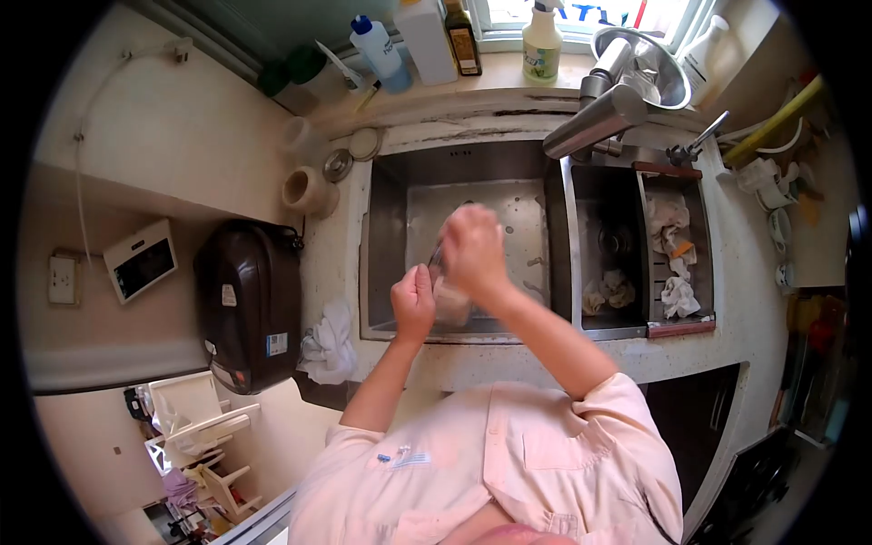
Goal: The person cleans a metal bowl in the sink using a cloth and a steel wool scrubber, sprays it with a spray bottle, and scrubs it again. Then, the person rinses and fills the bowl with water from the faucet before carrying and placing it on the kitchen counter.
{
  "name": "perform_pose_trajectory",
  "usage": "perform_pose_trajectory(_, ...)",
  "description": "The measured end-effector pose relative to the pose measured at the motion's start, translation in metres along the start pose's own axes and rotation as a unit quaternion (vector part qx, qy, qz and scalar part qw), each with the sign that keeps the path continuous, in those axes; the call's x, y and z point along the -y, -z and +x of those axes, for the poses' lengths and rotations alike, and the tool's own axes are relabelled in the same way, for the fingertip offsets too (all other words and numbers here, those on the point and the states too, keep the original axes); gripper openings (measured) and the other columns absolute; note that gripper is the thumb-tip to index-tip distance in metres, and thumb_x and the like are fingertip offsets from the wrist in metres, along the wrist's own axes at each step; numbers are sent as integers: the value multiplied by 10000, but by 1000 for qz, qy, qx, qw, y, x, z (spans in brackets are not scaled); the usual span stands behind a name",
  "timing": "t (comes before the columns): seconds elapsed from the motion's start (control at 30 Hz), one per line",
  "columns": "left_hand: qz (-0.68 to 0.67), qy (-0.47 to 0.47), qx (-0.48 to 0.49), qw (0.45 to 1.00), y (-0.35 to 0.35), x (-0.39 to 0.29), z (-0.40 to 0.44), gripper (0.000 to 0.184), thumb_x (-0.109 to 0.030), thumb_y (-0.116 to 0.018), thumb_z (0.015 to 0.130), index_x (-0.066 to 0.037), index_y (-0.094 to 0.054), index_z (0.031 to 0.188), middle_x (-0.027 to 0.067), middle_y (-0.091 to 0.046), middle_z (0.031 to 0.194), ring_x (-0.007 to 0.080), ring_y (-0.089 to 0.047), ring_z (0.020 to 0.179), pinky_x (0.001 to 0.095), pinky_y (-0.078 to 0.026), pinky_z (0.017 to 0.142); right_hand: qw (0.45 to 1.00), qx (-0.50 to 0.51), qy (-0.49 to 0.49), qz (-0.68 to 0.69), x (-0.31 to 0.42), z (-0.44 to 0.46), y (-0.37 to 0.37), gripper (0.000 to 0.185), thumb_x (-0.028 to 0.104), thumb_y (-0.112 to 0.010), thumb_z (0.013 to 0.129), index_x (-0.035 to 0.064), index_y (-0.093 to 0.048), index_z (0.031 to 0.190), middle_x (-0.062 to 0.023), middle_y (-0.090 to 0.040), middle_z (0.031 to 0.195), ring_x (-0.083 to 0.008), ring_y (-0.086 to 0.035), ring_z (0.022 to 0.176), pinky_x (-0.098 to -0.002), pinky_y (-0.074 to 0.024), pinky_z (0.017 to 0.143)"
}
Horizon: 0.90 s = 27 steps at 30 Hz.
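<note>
Both of my hands are over the large steel sink basin [509, 195]. My left hand [414, 302] is closed, thumb up, around something thin and dark-edged that I cannot make out. Just above and to its right, my right hand [474, 250] is blurred by motion, its fingers curled in against the same thing. A see-through, brownish blurred shape [452, 307] shows below the hands; its kind cannot be told. Wet spots mark the basin floor.
A steel faucet [595, 123] reaches over the sink's right part. Crumpled paper [679, 298] lies in the side compartment. A dark brown appliance [250, 304] and a white cloth [329, 343] are at left. Behind stand a spray bottle [541, 45] and a metal bowl [668, 77].
</note>
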<state>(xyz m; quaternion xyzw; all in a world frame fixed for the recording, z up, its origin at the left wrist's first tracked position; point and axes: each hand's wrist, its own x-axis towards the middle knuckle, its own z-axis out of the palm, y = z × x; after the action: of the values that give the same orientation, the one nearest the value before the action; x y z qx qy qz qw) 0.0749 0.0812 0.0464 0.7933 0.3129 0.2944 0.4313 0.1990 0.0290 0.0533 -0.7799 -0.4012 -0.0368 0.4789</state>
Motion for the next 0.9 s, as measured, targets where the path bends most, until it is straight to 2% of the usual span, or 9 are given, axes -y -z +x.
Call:
perform_pose_trajectory(0.07,38,-32,4,999,7,-13,-5,377,-225,-401,938,-40,-401,610,-19,-344,495,63,-328,469,252,-267,427,984,81,-154,-38,-69,21,-26,251,247,-576,786,89,-505,968,-104,-483,922,-266,-466,901,-344,-390,699)
perform_pose_trajectory(0.13,-73,68,16,995,18,-1,-11,365,-258,-383,946,-46,-464,660,-31,-406,537,67,-370,484,228,-310,450,840,218,-378,321,-78,47,12,225,304,-574,829,91,-544,894,-37,-519,896,-158,-476,866,-288,-385,705)
perform_pose_trajectory(0.2,-230,165,-12,959,23,-7,-7,364,-277,-376,948,-46,-496,694,-38,-444,575,65,-392,508,209,-330,471,809,246,-379,375,-87,52,27,265,343,-595,817,95,-546,896,-20,-524,836,-105,-462,765,-248,-371,630)
perform_pose_trajectory(0.23,-199,106,-23,974,23,-1,-2,368,-296,-359,952,-66,-483,692,-54,-447,573,49,-379,518,214,-302,455,790,262,-383,401,-90,50,31,285,362,-606,811,97,-547,897,-12,-526,806,-78,-455,715,-228,-365,593)
perform_pose_trajectory(0.37,-108,57,97,988,25,-2,14,349,-285,-392,944,-28,-503,736,-13,-453,582,60,-385,550,225,-332,490,791,214,-376,433,-98,47,28,231,300,-611,821,81,-546,855,17,-507,687,-67,-469,651,-212,-375,568)
perform_pose_trajectory(0.5,-12,58,140,988,8,-21,34,347,-266,-433,928,-15,-463,691,30,-402,527,78,-359,511,260,-327,466,904,226,-216,293,-73,43,23,238,281,-602,818,51,-554,853,-16,-519,736,-125,-497,743,-264,-403,660)
perform_pose_trajectory(0.6,-25,43,64,997,-3,-26,32,353,-267,-443,923,-9,-464,682,42,-401,505,90,-343,491,272,-323,455,995,-18,-75,61,-67,41,14,264,281,-632,761,41,-564,850,-75,-558,704,-230,-498,825,-365,-388,798)
perform_pose_trajectory(0.83,4,14,20,1000,-14,-16,21,348,-227,-430,927,-3,-460,662,4,-356,513,70,-308,522,255,-289,452,996,-23,50,69,-20,14,12,102,168,-589,742,72,-555,740,-116,-540,762,-306,-469,815,-429,-366,709)
perform_pose_trajectory(0.9,38,-13,24,999,-7,-23,12,346,-214,-427,926,-4,-444,652,16,-346,512,77,-301,520,258,-286,451,986,-32,-144,72,-59,28,-2,89,156,-563,769,72,-540,750,-112,-526,811,-321,-456,813,-425,-377,714)
